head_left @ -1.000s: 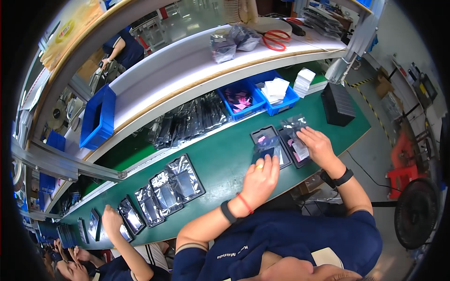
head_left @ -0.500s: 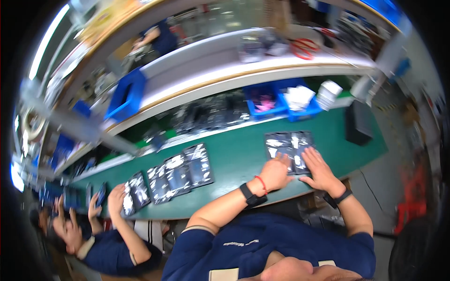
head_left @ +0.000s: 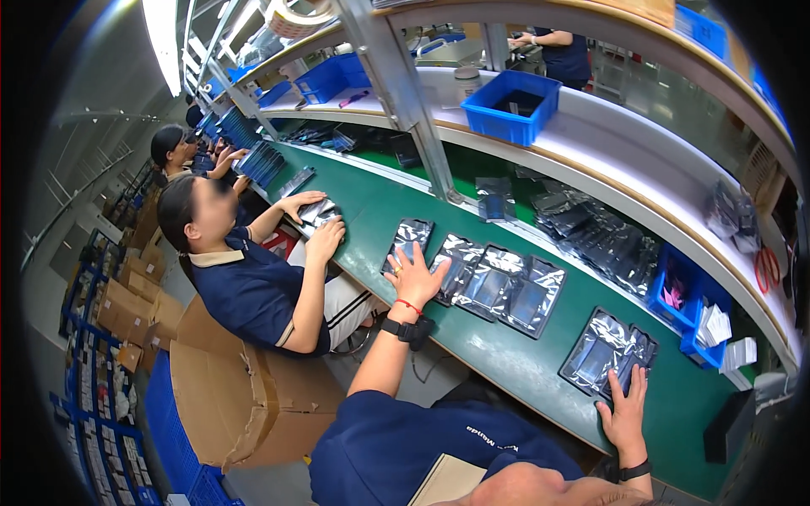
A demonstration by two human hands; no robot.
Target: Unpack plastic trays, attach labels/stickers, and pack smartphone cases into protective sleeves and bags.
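My left hand (head_left: 415, 278) is open, its fingers spread over the lower part of a flat dark piece in a shiny clear bag (head_left: 413, 232) on the green bench. To its right, more bagged dark pieces (head_left: 489, 282) lie in an overlapping row. My right hand (head_left: 625, 415) also has its fingers apart, and its tips rest at the lower edge of a bagged piece (head_left: 634, 358). Beside that one, partly overlapped, is another bagged piece (head_left: 596, 350). Neither hand is closed around anything.
On my left a co-worker (head_left: 253, 270) handles a similar bag (head_left: 319, 212). Beneath the shelf lie a heap of bagged pieces (head_left: 599, 236) and blue bins (head_left: 672, 287). A black block (head_left: 731, 426) stands at the right end. A large cardboard box (head_left: 253, 401) sits on the floor.
My view has swung left. My left hand has left the right-hand pair of bags and reached left to another bag; my right hand stays by the pair, lower down.
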